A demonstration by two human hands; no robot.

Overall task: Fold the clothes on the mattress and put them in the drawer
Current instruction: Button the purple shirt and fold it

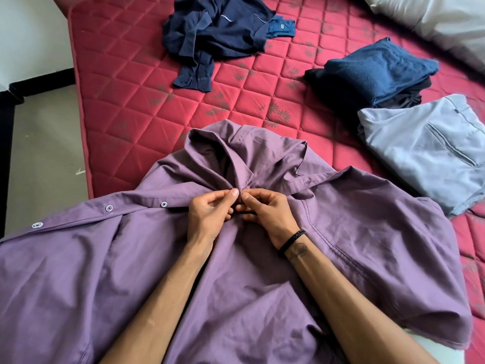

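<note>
Head view: purple shirt (236, 258) spread on red mattress (147, 101), collar away from wearer. Left hand (210, 216) and right hand (267, 214) both pinched shut on placket just below collar, thumbs meeting; button apparently being fastened, though button itself hidden. Beyond shirt, navy shirt (217, 35) left unfolded; right of shirt, folded blue stack (372, 72) and grey trousers (425, 151). Drawer not seen. Risks judged: button slipped from hidden hole; plackets mismatched, front left bunched, fold made crooked.

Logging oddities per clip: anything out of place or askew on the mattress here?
Only the navy shirt, left crumpled at the far side, unlike the folded stack and grey trousers. Both hands work the purple shirt.
</note>
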